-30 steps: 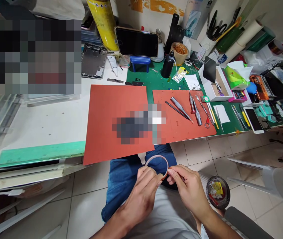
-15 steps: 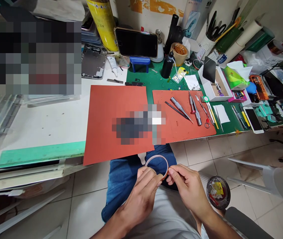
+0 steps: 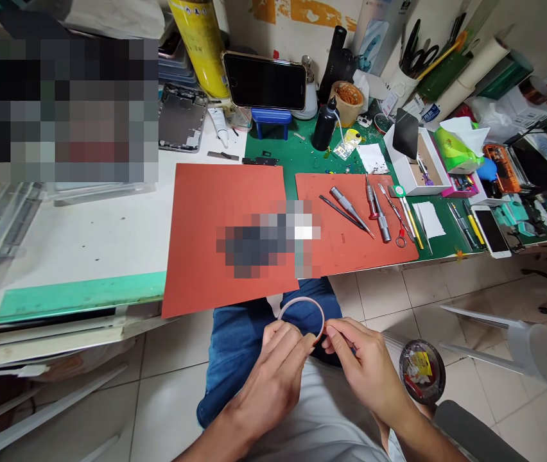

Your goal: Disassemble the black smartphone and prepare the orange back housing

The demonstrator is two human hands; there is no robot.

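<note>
Above my lap is a thin, pale ring, narrow like a roll of tape (image 3: 302, 299), with a brownish tint at its lower right. My left hand (image 3: 273, 369) is closed round its lower left side. At the ring's right edge my right hand (image 3: 364, 362) pinches with thumb and forefinger; whether a loose tape end lies between them is too small to make out. Beyond the hands, a red mat (image 3: 196, 256) lies on the bench, partly covered by a blurred-out patch.
A second red mat (image 3: 312, 186) bears tweezers and screwdrivers (image 3: 345, 202). Behind stand a phone (image 3: 264, 80) on a blue stand and a black bottle (image 3: 325, 125). Blurred out, a person (image 3: 69, 109) is at the upper left. A waste bin (image 3: 422, 394) stands on the floor at right.
The ring has shifted very slightly to the left and tipped a little with my left hand. My right hand stays at its right edge.
</note>
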